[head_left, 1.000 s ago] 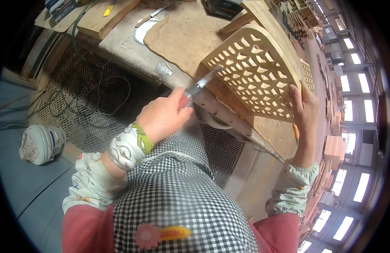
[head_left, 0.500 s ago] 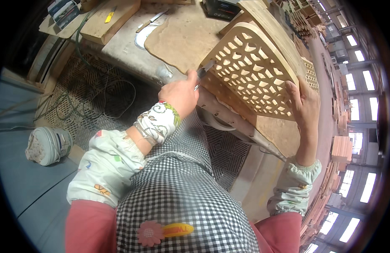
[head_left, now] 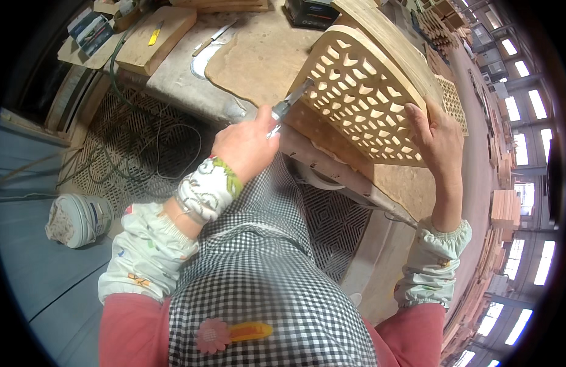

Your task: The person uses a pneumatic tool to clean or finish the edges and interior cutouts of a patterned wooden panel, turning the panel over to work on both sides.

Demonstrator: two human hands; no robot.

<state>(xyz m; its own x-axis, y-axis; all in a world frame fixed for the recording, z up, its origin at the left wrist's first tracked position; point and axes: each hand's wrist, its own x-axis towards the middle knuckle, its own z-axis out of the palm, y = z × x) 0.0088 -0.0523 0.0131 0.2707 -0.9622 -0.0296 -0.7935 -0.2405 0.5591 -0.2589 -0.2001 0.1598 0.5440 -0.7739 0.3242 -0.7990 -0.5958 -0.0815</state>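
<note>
My left hand (head_left: 245, 145) is closed around the handle of a narrow hand tool with a flat grey blade (head_left: 299, 92); its exact kind is unclear. The blade points up and right, its tip by the left edge of a wooden lattice panel (head_left: 365, 101). This panel has a rounded corner and many angular cut-out holes, and stands tilted on the bench. On its right edge my right hand (head_left: 439, 137) grips it, thumb on the pierced face. Behind it leans a plain board (head_left: 390, 46).
A brown mat (head_left: 252, 64) covers part of the workbench (head_left: 176, 73). A knife (head_left: 211, 40), a wood block (head_left: 151, 52) with a yellow cutter (head_left: 154, 35), and a black box (head_left: 312, 13) lie farther back. On the floor stands a white bucket (head_left: 81, 220) near hoses.
My left hand has drawn slightly left and down with the tool, and the blade has shifted to the panel's upper left edge. The right hand keeps its grip; the panel's tilt has changed slightly.
</note>
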